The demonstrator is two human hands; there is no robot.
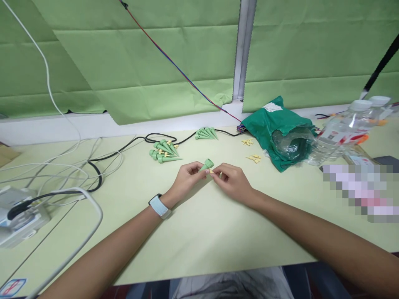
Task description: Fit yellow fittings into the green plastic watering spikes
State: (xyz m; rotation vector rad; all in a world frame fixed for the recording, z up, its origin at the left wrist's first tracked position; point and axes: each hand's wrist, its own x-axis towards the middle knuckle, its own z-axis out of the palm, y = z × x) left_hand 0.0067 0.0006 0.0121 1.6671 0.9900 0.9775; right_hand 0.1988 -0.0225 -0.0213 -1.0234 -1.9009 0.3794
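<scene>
Past the front edge of the desk (202,236), our left hand (188,177) grips a green spike (208,162), our right hand (232,180) a yellow piece (211,170) (half-hidden).

The spikes (170,159) are green, the small pegs (255,158) pale yellow. The surface (193,236) is yellowish green, the bag (263,124) deep green, the watchband (161,207) light blue.
</scene>
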